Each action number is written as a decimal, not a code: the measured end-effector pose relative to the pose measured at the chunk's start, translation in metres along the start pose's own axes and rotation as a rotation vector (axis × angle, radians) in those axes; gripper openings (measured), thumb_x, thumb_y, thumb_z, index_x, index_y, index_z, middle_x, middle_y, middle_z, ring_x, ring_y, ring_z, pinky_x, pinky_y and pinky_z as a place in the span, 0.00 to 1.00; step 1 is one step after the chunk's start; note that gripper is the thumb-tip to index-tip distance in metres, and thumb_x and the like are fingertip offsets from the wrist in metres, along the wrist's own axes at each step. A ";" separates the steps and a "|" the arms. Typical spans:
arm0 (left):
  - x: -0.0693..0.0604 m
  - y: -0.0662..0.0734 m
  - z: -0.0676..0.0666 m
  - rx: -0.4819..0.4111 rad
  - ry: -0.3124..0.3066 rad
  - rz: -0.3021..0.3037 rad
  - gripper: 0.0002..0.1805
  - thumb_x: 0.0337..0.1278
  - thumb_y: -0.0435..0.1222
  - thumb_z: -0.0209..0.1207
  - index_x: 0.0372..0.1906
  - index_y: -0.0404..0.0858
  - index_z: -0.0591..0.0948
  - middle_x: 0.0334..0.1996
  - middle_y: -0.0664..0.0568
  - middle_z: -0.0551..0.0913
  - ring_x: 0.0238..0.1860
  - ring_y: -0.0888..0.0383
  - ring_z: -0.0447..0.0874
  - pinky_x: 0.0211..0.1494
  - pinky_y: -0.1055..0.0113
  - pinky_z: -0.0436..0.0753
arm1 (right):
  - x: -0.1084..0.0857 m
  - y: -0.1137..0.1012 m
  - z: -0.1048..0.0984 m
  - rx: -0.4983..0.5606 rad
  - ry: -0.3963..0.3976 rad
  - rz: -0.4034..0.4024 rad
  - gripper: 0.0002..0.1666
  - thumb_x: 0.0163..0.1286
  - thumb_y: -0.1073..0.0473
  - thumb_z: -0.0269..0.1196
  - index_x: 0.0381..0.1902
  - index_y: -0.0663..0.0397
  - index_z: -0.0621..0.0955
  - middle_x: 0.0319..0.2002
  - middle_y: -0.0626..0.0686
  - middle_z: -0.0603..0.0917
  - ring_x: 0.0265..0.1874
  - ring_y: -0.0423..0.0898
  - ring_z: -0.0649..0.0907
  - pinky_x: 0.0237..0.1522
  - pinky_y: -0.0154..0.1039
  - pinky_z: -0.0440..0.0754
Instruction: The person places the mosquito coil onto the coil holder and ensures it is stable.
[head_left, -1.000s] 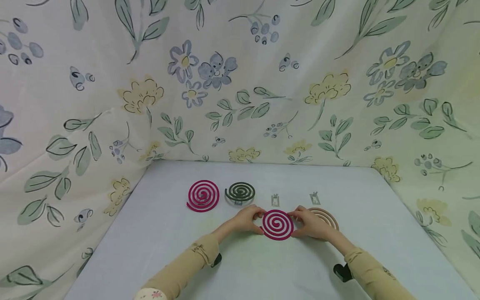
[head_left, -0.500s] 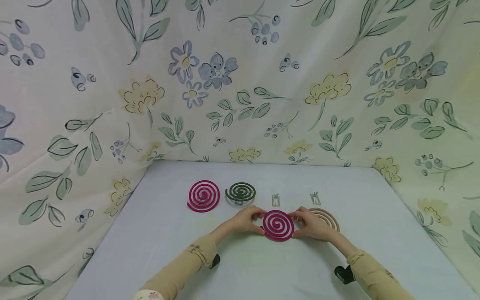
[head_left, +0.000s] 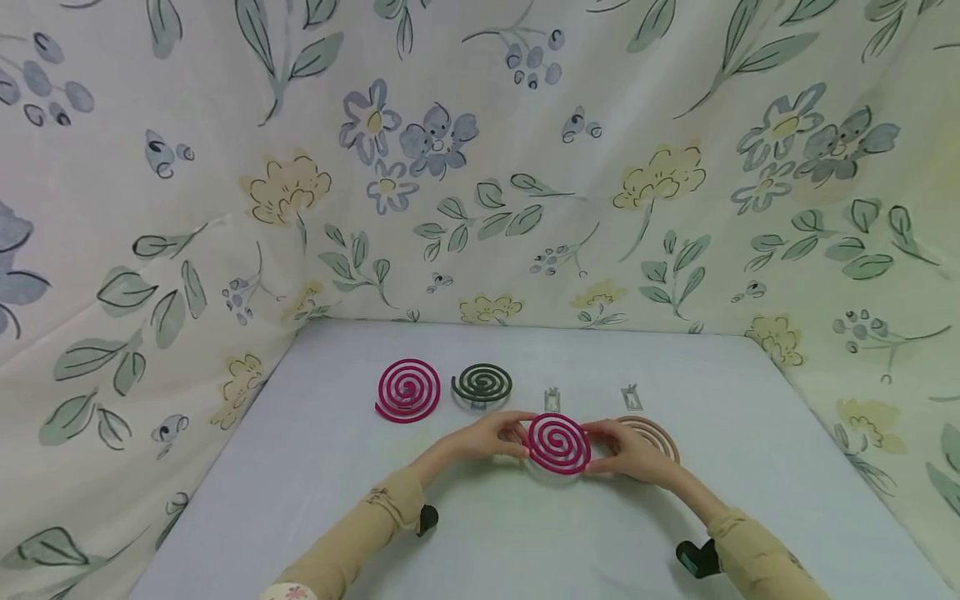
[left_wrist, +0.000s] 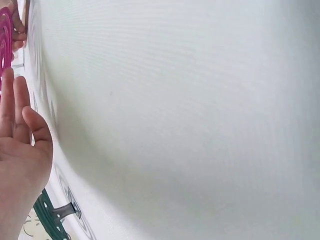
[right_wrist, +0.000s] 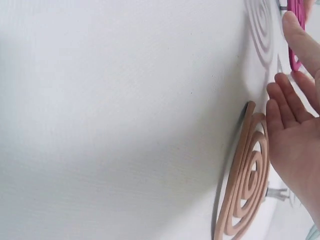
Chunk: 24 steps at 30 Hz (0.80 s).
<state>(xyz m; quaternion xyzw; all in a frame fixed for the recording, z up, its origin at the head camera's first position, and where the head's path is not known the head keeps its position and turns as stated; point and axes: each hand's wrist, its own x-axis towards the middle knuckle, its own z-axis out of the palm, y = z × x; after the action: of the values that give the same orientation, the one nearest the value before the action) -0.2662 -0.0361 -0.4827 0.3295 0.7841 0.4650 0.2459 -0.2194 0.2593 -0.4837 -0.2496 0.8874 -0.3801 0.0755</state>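
Observation:
My left hand (head_left: 495, 435) and right hand (head_left: 628, 450) pinch a magenta mosquito coil (head_left: 557, 442) by its opposite edges, thumbs low and fingers high. The coil is raised a little off the table and its shadow shows below in the right wrist view. Just behind it stands a small metal coil stand (head_left: 552, 400). A tan mosquito coil (right_wrist: 237, 165) lies flat beside my right hand, partly covered by it in the head view. In the left wrist view, my left hand's other fingers (left_wrist: 21, 107) stretch out loosely below the magenta coil.
A second magenta coil (head_left: 408, 408) and a dark green coil (head_left: 482, 383) sit on stands at the back left of the white table (head_left: 315, 467). Another bare metal stand (head_left: 632, 397) is behind the tan coil. A floral cloth (head_left: 480, 233) hangs around the table.
Both hands have lifted the magenta coil slightly off the table and tilted it. The other coils and the stands have stayed in place.

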 end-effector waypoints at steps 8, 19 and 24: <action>-0.001 0.005 -0.004 -0.211 -0.026 -0.006 0.35 0.64 0.31 0.54 0.73 0.48 0.56 0.44 0.49 0.81 0.39 0.63 0.78 0.48 0.70 0.76 | 0.000 -0.003 -0.004 0.303 -0.016 0.096 0.41 0.61 0.56 0.67 0.67 0.61 0.63 0.44 0.57 0.83 0.42 0.36 0.82 0.44 0.28 0.79; 0.001 0.013 -0.008 -0.296 0.047 0.019 0.36 0.66 0.31 0.52 0.74 0.50 0.52 0.41 0.36 0.76 0.35 0.60 0.75 0.47 0.68 0.75 | 0.005 -0.015 -0.009 0.529 0.015 0.162 0.44 0.65 0.59 0.63 0.73 0.51 0.54 0.43 0.50 0.84 0.46 0.49 0.83 0.49 0.37 0.81; 0.003 0.018 -0.004 -0.333 0.178 0.012 0.34 0.66 0.32 0.53 0.73 0.46 0.55 0.40 0.32 0.75 0.33 0.61 0.74 0.47 0.60 0.74 | 0.008 -0.020 -0.009 0.589 0.073 0.123 0.44 0.66 0.62 0.61 0.74 0.51 0.52 0.43 0.47 0.83 0.46 0.43 0.82 0.49 0.35 0.81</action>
<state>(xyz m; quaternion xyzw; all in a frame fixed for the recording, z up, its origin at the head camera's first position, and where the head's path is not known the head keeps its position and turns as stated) -0.2662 -0.0300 -0.4652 0.2464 0.7130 0.6171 0.2239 -0.2215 0.2494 -0.4626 -0.1488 0.7546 -0.6245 0.1356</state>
